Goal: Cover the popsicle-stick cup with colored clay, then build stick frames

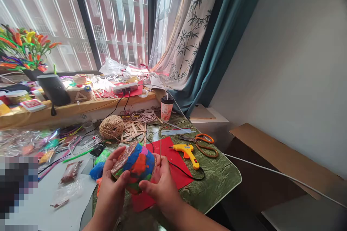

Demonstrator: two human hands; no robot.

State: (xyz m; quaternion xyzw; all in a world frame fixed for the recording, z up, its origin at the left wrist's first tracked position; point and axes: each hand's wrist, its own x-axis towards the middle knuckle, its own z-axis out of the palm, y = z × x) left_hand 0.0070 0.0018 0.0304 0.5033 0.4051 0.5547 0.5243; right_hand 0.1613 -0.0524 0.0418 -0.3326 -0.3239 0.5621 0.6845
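Observation:
A rounded, cup-sized piece covered in patches of coloured modelling clay (139, 168), blue, orange, green and pink, is held tilted between both hands. My left hand (112, 180) wraps its left side, near a brown, rough-looking end. On the opposite side, my right hand (164, 184) grips it with the thumb in front. A thin stick (160, 148) rises by the right fingers; whether they hold it is unclear. Beneath lies a red sheet (177, 173), with a yellow glue gun (187, 151) on its right edge. Orange-handled scissors (202, 140) rest just beyond.
A twine ball (111, 127), wooden sticks (134, 130) and a lidded paper cup (166, 109) stand toward the back of the green table (222, 173). Clay packets (71, 171) lie at left. A white cable (271, 166) crosses on the right. The windowsill (73, 106) is cluttered.

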